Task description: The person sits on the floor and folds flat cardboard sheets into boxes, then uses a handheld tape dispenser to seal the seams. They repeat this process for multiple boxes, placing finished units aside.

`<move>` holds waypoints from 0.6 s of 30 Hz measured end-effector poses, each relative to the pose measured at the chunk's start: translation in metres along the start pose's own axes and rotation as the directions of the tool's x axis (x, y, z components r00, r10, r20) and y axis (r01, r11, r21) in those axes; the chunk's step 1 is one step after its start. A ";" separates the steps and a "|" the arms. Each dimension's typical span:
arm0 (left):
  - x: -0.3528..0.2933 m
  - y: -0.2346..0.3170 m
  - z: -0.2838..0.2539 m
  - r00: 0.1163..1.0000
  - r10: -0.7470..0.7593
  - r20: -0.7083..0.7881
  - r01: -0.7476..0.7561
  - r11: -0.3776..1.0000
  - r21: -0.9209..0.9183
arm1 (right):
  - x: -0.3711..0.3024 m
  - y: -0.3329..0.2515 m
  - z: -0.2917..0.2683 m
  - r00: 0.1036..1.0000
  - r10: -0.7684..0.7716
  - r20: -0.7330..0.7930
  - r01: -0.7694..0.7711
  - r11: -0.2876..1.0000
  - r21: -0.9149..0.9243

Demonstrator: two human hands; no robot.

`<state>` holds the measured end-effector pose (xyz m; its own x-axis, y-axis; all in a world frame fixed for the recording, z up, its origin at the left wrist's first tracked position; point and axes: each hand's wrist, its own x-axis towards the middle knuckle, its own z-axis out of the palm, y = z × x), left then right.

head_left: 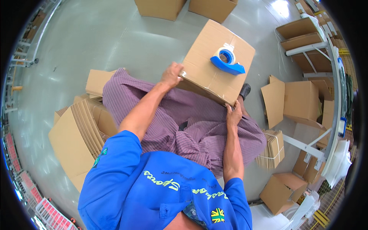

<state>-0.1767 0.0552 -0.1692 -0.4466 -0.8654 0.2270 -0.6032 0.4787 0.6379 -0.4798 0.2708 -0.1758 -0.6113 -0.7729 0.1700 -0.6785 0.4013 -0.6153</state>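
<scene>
Carton (pixel 201 65) needs keeping level so the tape dispenser (pixel 229 68) stays put; left hand (pixel 172 74) grips one near corner, right hand (pixel 233 113) pinches the other.

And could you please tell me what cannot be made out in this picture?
Inside and underside of the closed cardboard carton: head view, hidden by its own top and walls.
Some fingers of the right hand: head view, hidden by the hand or carton.
Two cartons at the top: head view, cut off by the upper edge.
Second foot: head view, hidden by plaid cloth or carton.
</scene>
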 end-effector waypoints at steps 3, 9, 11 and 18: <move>-0.004 -0.011 0.003 0.970 -0.229 0.088 0.241 0.954 -0.179 | -0.002 0.008 -0.001 0.987 0.154 0.041 -0.154 0.988 -0.015; -0.022 0.005 0.020 0.864 -0.472 0.176 0.467 0.881 0.074 | -0.014 -0.006 0.019 0.914 0.403 -0.047 -0.403 0.915 0.001; -0.022 0.024 0.036 0.774 -0.626 0.094 0.630 0.777 -0.010 | -0.015 -0.021 0.037 0.861 0.490 -0.133 -0.472 0.869 0.148; -0.030 0.083 0.072 0.551 -0.744 0.378 0.832 0.456 -0.315 | -0.004 -0.079 0.090 0.689 0.713 0.127 -0.705 0.621 0.342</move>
<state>-0.2606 0.1319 -0.1758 -0.0466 -0.7770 -0.6278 -0.4391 -0.5486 0.7115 -0.3868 0.1978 -0.1973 -0.8537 -0.3089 -0.4193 0.1491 0.6265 -0.7650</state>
